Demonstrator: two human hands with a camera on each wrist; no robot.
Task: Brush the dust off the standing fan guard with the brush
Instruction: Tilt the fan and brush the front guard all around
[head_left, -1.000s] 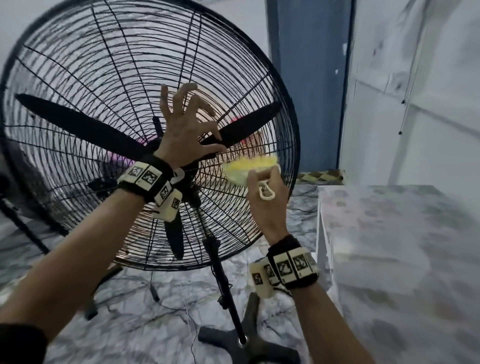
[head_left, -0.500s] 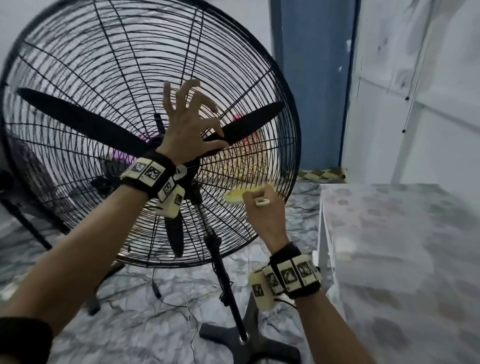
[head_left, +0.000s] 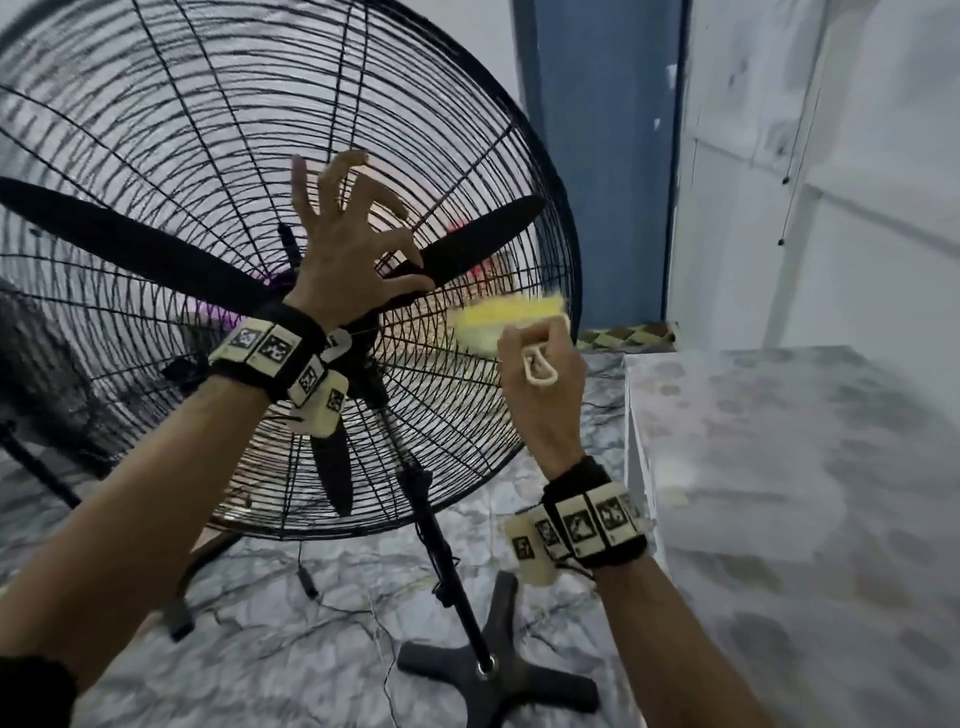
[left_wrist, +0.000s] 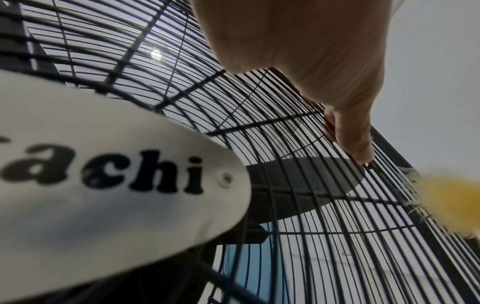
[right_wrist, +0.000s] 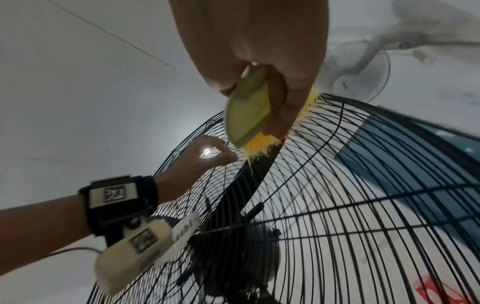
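A person stood facing a large black standing fan, seen from above and over both forearms. The wire fan guard (head_left: 156, 130) filled the upper left of the head view, tilted on a thin pole (head_left: 447, 561) that rose from a cross-shaped base (head_left: 519, 680) on a marbled floor (head_left: 260, 639). Three dark blades (head_left: 130, 249) showed behind the wires. The left hand (head_left: 343, 260) rested near the centre of the guard with its fingers spread and bent, the tips touching the wires; in the left wrist view one fingertip (left_wrist: 361, 152) pressed on a wire, and nothing was held in that hand. The right hand (head_left: 540, 384) was curled tight around a small brush (head_left: 498, 322), clamped on its pale green back (right_wrist: 249, 107), with a white loop (head_left: 540, 369) hanging over the back of the hand. The brush was blurred in the head view; its yellow bristles (right_wrist: 259, 146) lay against the wires on the right side of the guard, close to the rim and just beside the tip of one blade. A white badge (left_wrist: 103, 185) with dark lettering sat at the middle of the guard. Both wrists wore black bands with square printed markers. A blue door (head_left: 597, 156) stood behind the fan, and a pale speckled counter (head_left: 789, 467) lay to the right.
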